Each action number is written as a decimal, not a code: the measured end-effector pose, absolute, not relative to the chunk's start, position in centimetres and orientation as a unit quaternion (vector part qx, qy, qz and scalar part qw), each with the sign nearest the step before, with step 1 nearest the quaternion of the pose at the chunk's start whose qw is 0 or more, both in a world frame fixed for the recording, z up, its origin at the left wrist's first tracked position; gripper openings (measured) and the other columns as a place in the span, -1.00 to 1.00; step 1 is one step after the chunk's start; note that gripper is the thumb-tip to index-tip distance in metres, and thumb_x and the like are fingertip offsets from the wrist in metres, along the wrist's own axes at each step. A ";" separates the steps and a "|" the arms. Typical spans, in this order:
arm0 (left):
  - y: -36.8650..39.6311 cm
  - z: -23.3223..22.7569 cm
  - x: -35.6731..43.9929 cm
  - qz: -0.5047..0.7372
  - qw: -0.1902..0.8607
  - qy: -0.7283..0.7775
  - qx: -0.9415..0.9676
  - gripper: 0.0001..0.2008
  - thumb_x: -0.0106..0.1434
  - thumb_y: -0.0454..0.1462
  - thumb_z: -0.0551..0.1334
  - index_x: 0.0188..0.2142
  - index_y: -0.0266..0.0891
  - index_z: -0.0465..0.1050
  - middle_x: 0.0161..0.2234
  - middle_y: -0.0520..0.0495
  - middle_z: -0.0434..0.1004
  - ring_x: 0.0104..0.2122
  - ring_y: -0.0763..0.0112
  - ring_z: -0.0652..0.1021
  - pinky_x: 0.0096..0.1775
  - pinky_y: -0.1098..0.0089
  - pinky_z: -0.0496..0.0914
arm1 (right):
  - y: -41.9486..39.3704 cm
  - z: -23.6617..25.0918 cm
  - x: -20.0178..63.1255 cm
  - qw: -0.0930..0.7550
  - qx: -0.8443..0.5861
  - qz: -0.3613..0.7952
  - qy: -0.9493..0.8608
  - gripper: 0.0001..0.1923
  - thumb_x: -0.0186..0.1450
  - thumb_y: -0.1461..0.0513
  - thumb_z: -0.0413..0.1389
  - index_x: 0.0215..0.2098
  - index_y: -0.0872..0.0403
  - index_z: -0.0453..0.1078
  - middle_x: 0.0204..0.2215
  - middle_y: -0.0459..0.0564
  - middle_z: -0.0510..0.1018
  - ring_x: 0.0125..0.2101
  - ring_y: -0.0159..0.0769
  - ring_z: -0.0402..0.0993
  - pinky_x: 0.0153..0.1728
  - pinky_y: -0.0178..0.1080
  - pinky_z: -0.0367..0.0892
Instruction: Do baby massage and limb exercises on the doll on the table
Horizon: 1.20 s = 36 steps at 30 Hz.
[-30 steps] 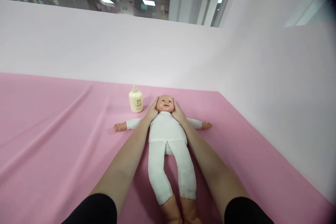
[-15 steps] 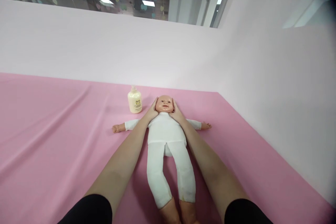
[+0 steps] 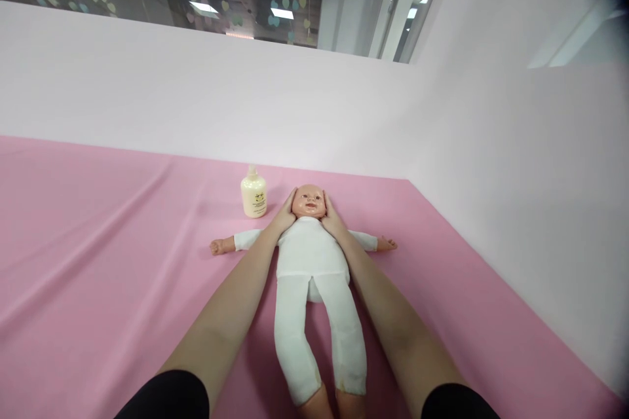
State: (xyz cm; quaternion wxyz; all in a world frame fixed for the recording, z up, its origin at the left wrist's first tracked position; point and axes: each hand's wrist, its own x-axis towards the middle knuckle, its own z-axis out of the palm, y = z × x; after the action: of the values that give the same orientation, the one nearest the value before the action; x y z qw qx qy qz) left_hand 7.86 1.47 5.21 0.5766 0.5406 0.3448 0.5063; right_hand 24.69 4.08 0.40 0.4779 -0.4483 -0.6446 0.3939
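A baby doll [image 3: 310,255] in a white suit lies on its back at the centre of the frame, arms spread, on a pink cloth [image 3: 98,262]. The left hand [image 3: 284,215] cups one side of the doll's head, the right hand [image 3: 331,217] the other; both are partly curled with fingers flat against the cheeks, touching more than clamping. A cream lotion bottle [image 3: 253,193] stands capped just left of the head, untouched. Judging from this, work sits at the head; torso, arms and legs show nothing done yet
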 end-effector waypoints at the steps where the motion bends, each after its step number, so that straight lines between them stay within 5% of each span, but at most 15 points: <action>1: 1.7 4.7 7.9 0.514 0.575 0.342 0.537 -0.14 0.10 -0.34 0.28 0.33 -0.16 -0.10 0.20 -0.10 0.27 0.23 0.13 0.21 0.22 0.22 0.15 | 3.9 0.6 24.7 0.472 -0.461 0.392 -0.640 0.03 0.03 0.37 0.10 0.36 0.00 -0.32 0.28 -0.02 0.11 0.25 -0.16 0.09 0.26 -0.06 0.00; 7: 3.1 2.6 7.3 0.512 0.586 0.347 0.523 0.01 -0.03 -0.50 0.26 0.34 -0.16 -0.21 0.33 -0.13 -0.09 0.24 0.16 0.20 0.20 0.27 0.19 | 3.4 1.1 24.7 0.460 -0.461 0.401 -0.644 0.07 0.02 0.37 0.12 0.36 0.03 -0.38 0.29 0.02 0.08 0.24 -0.15 0.11 0.25 -0.08 0.02; 14: 3.5 3.5 6.8 0.489 0.551 0.372 0.565 0.03 -0.08 -0.54 0.28 0.34 -0.22 -0.18 0.31 -0.19 0.00 0.27 0.14 0.12 0.26 0.23 0.04 | 4.3 -0.1 24.6 0.478 -0.451 0.409 -0.633 0.09 0.03 0.31 0.21 0.36 -0.03 -0.34 0.28 -0.01 0.11 0.21 -0.15 0.17 0.23 -0.06 0.08; 19: 2.4 4.4 7.2 0.516 0.502 0.404 0.565 -0.20 0.09 -0.45 0.23 0.30 -0.23 -0.01 0.23 -0.08 0.20 0.25 0.12 0.17 0.25 0.19 0.06 | 4.3 -0.4 24.3 0.499 -0.457 0.380 -0.630 -0.07 0.12 0.23 0.14 0.36 -0.02 -0.23 0.27 -0.08 0.14 0.23 -0.17 0.13 0.26 -0.08 0.02; 26: 2.5 4.2 6.5 0.415 0.331 0.512 0.675 -0.19 0.09 -0.36 0.24 0.31 -0.34 -0.02 0.25 -0.29 0.14 0.21 -0.06 0.23 0.22 0.10 0.05 | 3.5 0.2 24.4 0.501 -0.498 0.340 -0.621 -0.11 0.12 0.14 0.16 0.34 -0.03 -0.13 0.14 -0.03 0.36 0.14 -0.08 0.29 0.20 -0.01 0.10; 29: 2.7 5.3 5.6 0.384 0.261 0.495 0.734 -0.32 0.06 -0.41 0.22 0.22 -0.36 0.19 0.25 -0.30 0.12 0.26 -0.08 0.10 0.26 0.07 -0.12 | 2.8 0.6 24.7 0.494 -0.512 0.330 -0.620 -0.24 0.16 0.12 0.13 0.29 -0.01 0.03 0.10 0.00 0.42 0.12 -0.09 0.32 0.20 -0.01 0.10; 32: 2.7 7.9 3.8 0.381 0.130 0.449 0.798 -0.44 0.07 -0.47 0.15 0.11 -0.29 0.33 0.28 -0.18 0.09 0.31 0.10 -0.04 0.27 0.14 -0.35 | 1.5 0.7 25.3 0.498 -0.504 0.317 -0.630 -0.35 0.19 0.14 0.10 0.24 -0.01 0.15 0.10 -0.04 0.41 0.14 -0.14 0.29 0.22 -0.04 0.08; 36: 3.0 11.6 0.2 0.405 -0.023 0.510 0.758 -0.42 0.18 -0.44 0.09 0.22 -0.33 0.14 0.33 -0.12 -0.09 0.33 0.13 -0.17 0.27 0.12 -0.42 | -0.8 0.5 26.1 0.482 -0.515 0.300 -0.642 -0.45 0.25 0.18 0.00 0.21 0.04 0.20 0.14 -0.03 0.37 0.17 -0.20 0.25 0.24 -0.10 0.05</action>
State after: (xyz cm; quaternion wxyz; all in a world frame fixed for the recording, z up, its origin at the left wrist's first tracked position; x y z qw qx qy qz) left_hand 0.22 3.01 11.56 -0.0234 0.7585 0.5102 0.4048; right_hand 26.11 -0.81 0.52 0.4821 -0.5150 -0.6422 0.2999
